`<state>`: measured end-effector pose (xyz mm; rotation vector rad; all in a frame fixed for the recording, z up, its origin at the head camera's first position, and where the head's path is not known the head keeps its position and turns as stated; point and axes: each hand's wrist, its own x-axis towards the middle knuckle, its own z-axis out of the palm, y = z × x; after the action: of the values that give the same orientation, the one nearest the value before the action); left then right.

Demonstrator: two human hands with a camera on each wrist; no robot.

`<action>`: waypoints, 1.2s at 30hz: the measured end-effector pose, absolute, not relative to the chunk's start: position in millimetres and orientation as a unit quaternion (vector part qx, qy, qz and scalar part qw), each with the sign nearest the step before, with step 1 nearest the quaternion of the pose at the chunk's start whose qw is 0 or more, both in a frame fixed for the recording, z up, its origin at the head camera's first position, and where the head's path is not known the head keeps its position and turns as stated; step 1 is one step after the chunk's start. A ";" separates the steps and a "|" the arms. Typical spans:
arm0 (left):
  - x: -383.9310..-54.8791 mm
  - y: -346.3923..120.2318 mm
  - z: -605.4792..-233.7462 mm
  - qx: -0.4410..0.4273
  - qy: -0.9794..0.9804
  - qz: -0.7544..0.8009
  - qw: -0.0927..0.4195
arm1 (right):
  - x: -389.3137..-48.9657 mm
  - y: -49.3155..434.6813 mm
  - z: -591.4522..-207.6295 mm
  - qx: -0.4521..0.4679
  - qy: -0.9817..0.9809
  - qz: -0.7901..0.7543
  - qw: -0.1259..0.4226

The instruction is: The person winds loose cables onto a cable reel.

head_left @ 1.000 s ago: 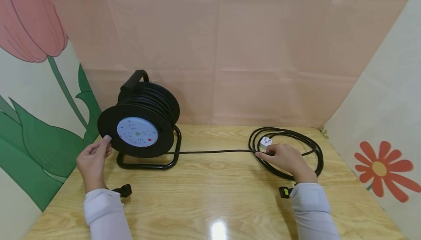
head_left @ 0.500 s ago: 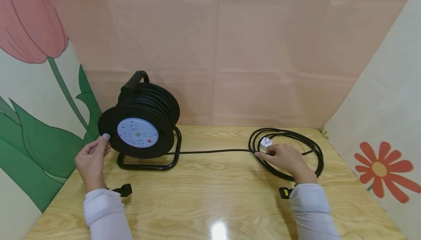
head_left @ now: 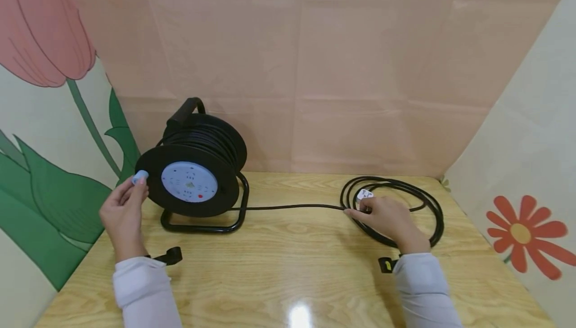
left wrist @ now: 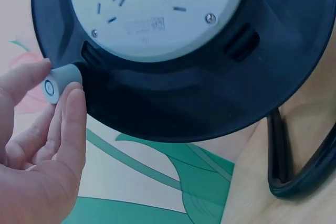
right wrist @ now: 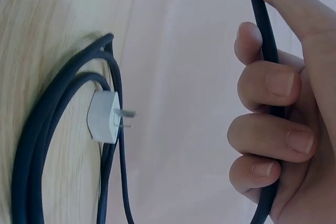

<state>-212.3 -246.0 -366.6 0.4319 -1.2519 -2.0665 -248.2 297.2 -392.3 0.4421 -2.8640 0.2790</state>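
The cable reel [head_left: 193,155] stands at left on the bench [head_left: 288,268], its winding knob [left wrist: 65,81] pinched by the left hand [head_left: 122,214]; the right hand [head_left: 390,220] grips the black cable [right wrist: 268,38] at right. Reeling seems in hand; the next turn wants light tension.

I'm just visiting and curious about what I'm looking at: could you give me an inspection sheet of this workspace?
Surface: pale wooden table, glare near the front.
Job's things: black reel with sockets, on its frame.
Clutter: nothing seen.
Hands: left hand pinches the reel's knob; right hand grips the cable.
Cables: cable runs from reel to right hand; coil on table, plug inside its loops.
Surroundings: pink backdrop; tulip picture left, red flower right.
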 end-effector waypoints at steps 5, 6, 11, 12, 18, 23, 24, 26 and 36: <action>-210.2 -241.2 -360.1 0.174 -0.485 -0.787 0.339 | -247.9 300.1 -390.6 0.153 -0.977 0.089 0.118; -209.9 -240.5 -359.8 0.176 -0.485 -0.786 0.339 | -247.9 300.0 -390.6 0.156 -0.976 0.090 0.119; -210.7 -239.0 -359.5 0.182 -0.482 -0.787 0.341 | -246.9 298.9 -391.1 0.161 -0.975 0.094 0.118; -211.3 -238.6 -359.2 0.182 -0.481 -0.786 0.343 | -246.6 298.7 -390.9 0.162 -0.976 0.094 0.114; -214.1 -231.5 -354.5 0.173 -0.464 -0.790 0.362 | -245.2 295.8 -390.0 0.168 -0.976 0.102 0.098; -214.5 -222.5 -349.0 0.172 -0.480 -0.773 0.378 | -244.7 289.1 -388.7 0.185 -0.972 0.115 0.088; -214.4 -220.9 -348.1 0.171 -0.481 -0.771 0.380 | -244.5 287.6 -388.6 0.188 -0.972 0.118 0.083; -214.6 -218.1 -346.3 0.161 -0.474 -0.775 0.385 | -244.4 284.9 -388.2 0.193 -0.971 0.122 0.076; -216.2 -211.1 -340.0 0.123 -0.437 -0.797 0.398 | -246.0 280.4 -393.5 0.195 -0.968 0.136 0.077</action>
<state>-216.2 -211.1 -340.0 0.3127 -1.1070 -2.0173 -246.0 280.4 -393.5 0.5830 -2.9023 0.4070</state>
